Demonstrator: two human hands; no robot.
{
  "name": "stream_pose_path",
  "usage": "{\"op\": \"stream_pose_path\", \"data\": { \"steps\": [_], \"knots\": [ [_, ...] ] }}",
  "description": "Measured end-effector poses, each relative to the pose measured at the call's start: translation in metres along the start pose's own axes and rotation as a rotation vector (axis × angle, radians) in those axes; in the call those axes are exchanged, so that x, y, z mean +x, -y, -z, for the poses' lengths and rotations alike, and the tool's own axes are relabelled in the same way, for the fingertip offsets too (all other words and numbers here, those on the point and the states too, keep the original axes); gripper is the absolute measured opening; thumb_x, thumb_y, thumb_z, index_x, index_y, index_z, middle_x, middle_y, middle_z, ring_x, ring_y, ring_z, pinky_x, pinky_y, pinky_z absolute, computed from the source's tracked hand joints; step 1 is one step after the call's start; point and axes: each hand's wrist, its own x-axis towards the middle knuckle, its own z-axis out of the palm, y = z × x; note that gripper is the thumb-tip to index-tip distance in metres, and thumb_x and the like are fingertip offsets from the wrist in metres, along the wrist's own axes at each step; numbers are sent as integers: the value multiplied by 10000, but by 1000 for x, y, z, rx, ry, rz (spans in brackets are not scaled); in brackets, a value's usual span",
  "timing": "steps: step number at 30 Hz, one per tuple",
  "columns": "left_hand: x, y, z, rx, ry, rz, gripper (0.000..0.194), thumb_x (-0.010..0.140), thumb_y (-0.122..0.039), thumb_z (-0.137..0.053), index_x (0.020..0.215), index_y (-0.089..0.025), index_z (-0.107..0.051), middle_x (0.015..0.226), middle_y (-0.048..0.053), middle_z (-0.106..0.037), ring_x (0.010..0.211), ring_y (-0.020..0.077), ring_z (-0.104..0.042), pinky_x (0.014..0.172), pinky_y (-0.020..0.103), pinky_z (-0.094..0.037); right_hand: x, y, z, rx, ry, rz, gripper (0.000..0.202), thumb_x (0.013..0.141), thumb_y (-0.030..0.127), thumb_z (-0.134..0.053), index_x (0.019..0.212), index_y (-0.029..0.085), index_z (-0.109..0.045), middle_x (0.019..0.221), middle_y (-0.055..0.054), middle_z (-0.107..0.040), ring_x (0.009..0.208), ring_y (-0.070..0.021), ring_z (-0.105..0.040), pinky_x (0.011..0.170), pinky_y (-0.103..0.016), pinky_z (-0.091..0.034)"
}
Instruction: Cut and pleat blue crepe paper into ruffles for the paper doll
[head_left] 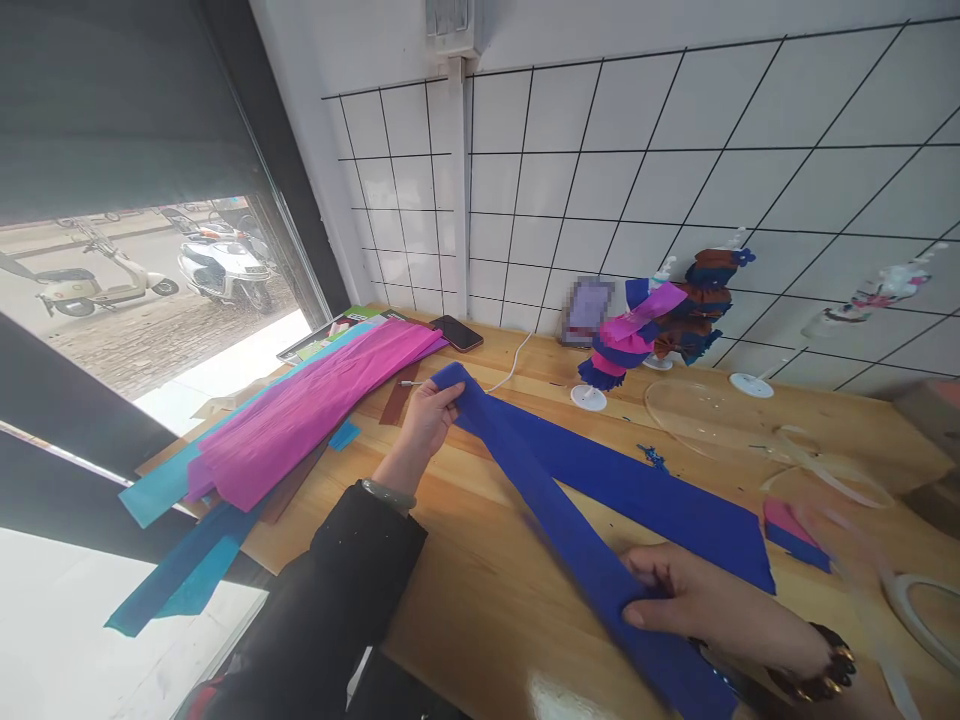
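My left hand (426,425) is closed on the far end of a long dark blue strip of crepe paper (551,500), pinched between thumb and fingers. Toward me, the strip runs slanting down to the right, where my right hand (701,598) grips its edge between thumb and fingers. Behind it, another length of blue paper (660,497) lies flat on the wooden table (465,570). Whether both lengths are one folded piece is hard to see at the left hand. Something dark under my right wrist is too hidden to name.
Pink paper (300,410) and light blue paper (180,580) lie at the left, overhanging the edge. A phone (457,333) and white cable (514,365) lie behind. Ruffled paper dolls (626,340) stand near the wall. Clear discs (697,415) and a tape roll (930,610) are at right.
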Motion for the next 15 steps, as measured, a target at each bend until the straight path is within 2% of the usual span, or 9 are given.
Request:
{"op": "stream_pose_path", "data": {
  "steps": [3, 7, 10, 13, 15],
  "knots": [
    [5, -7, 6, 10, -58, -139, 276, 620, -189, -680, 879, -138, -599, 873, 70, -662, 733, 163, -621, 697, 312, -496, 4, 5, 2, 27, -19, 10, 315, 680, 430, -609, 846, 162, -625, 776, -10, -625, 676, -137, -562, 608, -225, -448],
    [12, -12, 19, 21, -151, -262, 248, 630, -207, -664, 862, -158, -590, 838, 38, -649, 703, 133, -606, 674, 274, -487, 7, 3, 7, 70, -170, 3, 363, 684, 487, -574, 880, 184, -622, 823, -8, -630, 685, -144, -562, 612, -236, -454],
    [18, -9, 30, 25, -275, -245, 209, 631, -205, -653, 816, -169, -566, 759, 0, -629, 644, 109, -592, 636, 250, -481, 7, -6, 12, 83, -383, -11, 405, 682, 506, -562, 936, 194, -610, 737, 4, -609, 574, -117, -524, 533, -225, -434],
    [22, -1, 38, 30, -310, -179, 206, 609, -169, -652, 780, -154, -539, 729, 9, -621, 617, 123, -593, 606, 271, -484, 7, -15, 18, 83, -589, -21, 498, 682, 511, -551, 1046, 171, -564, 609, 27, -545, 439, -85, -437, 435, -222, -375],
    [24, 5, 42, 34, -319, -121, 215, 589, -135, -652, 767, -137, -531, 720, 30, -623, 612, 144, -599, 597, 299, -490, 7, -17, 23, 45, -700, -25, 514, 685, 504, -541, 1065, 158, -556, 585, 26, -538, 433, -92, -444, 441, -233, -380]
  ]
}}
